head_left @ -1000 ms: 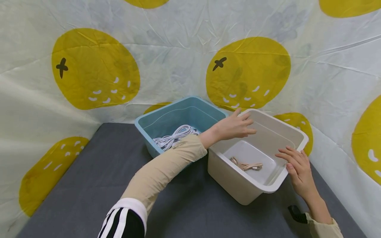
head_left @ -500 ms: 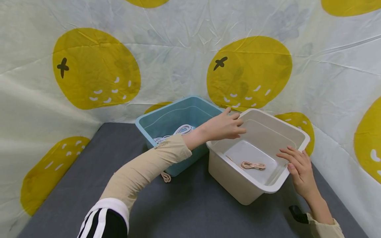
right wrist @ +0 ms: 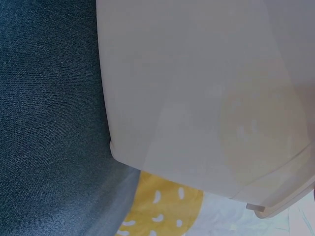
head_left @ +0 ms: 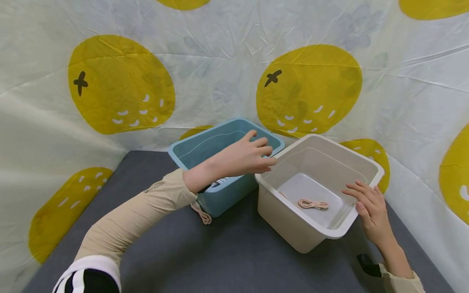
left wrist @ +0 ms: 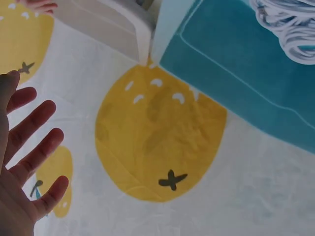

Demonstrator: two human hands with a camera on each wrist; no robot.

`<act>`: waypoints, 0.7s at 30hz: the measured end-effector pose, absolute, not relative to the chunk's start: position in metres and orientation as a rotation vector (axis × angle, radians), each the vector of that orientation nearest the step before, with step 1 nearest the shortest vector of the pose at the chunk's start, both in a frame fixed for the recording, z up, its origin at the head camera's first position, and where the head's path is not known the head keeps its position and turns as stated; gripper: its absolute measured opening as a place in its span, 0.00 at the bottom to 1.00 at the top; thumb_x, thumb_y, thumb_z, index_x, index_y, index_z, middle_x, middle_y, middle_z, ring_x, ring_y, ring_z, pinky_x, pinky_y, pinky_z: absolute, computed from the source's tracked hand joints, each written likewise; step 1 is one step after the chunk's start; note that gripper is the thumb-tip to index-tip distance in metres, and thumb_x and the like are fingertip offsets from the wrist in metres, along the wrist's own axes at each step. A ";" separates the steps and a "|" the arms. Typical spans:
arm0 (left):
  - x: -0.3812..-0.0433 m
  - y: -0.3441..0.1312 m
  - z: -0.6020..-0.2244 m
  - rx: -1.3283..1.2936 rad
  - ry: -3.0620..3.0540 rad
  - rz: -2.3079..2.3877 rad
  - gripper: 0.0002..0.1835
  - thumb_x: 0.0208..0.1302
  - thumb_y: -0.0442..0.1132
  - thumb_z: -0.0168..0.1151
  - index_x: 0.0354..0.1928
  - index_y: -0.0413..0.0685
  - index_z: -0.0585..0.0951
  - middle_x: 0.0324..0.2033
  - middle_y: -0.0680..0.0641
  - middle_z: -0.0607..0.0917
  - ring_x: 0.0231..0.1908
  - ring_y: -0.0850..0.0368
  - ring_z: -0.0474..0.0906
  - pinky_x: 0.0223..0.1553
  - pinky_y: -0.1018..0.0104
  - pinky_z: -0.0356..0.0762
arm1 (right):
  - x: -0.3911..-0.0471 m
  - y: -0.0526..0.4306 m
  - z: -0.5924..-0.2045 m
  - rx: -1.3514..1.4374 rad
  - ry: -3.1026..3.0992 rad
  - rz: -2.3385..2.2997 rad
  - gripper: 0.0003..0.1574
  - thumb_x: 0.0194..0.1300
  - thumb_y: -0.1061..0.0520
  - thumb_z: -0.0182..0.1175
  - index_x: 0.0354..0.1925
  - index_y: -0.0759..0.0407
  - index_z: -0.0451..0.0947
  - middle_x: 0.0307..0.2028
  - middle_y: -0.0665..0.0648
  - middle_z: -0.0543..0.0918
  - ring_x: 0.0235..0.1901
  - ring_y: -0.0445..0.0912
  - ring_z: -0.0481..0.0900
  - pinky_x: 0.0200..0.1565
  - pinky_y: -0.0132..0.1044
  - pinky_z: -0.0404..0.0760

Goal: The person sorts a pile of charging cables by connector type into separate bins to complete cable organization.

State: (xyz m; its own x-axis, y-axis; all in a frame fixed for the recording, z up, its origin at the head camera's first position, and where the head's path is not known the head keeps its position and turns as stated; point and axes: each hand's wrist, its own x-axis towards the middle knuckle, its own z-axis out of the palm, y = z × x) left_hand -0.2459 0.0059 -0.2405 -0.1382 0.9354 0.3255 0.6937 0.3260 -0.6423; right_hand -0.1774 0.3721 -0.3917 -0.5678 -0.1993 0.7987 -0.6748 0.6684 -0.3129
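Note:
My left hand (head_left: 247,156) hovers above the blue bin (head_left: 220,203), its fingers loosely spread and holding nothing. The left wrist view shows the same hand (left wrist: 29,162) with fingers apart. Inside the blue bin lies a coiled white cable (left wrist: 295,29), mostly hidden behind my forearm in the head view. To the right stands a beige bin (head_left: 286,219), touching or nearly touching the blue one. A bundled pink-beige cable (head_left: 313,204) lies on its floor. My right hand (head_left: 373,215) rests on the beige bin's right rim, fingers extended over the edge.
A second pink-beige cable bundle (head_left: 203,215) lies on the dark grey cloth (head_left: 227,260) by the blue bin's near side. A white curtain (head_left: 216,81) with yellow fruit prints hangs close behind both bins. A black strap piece (head_left: 367,264) sits at my right wrist.
My left hand has moved left from over the beige bin to above the blue bin. The cable bundle beside the blue bin has come into view. My right hand stays on the rim.

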 end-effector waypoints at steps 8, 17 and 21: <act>-0.238 -0.034 -0.245 -1.419 -1.835 0.357 0.08 0.63 0.50 0.50 0.39 0.59 0.75 0.35 0.55 0.78 0.40 0.56 0.69 0.47 0.56 0.64 | -0.177 0.373 -0.392 0.666 -2.123 0.789 0.20 0.64 0.56 0.42 0.42 0.64 0.78 0.53 0.50 0.76 0.63 0.47 0.61 0.65 0.54 0.38; -0.229 -0.087 -0.258 -1.417 -1.823 0.233 0.11 0.54 0.46 0.62 0.38 0.55 0.75 0.32 0.54 0.78 0.37 0.56 0.71 0.45 0.56 0.67 | -0.178 0.373 -0.393 0.673 -2.115 0.790 0.21 0.64 0.55 0.42 0.42 0.65 0.78 0.53 0.50 0.76 0.63 0.48 0.62 0.65 0.52 0.39; -0.222 -0.112 -0.267 -1.397 -1.862 0.219 0.13 0.51 0.45 0.65 0.38 0.54 0.75 0.33 0.53 0.79 0.37 0.56 0.72 0.44 0.56 0.68 | -0.178 0.372 -0.392 0.670 -2.116 0.786 0.21 0.64 0.55 0.42 0.42 0.65 0.78 0.53 0.50 0.76 0.63 0.47 0.62 0.65 0.52 0.39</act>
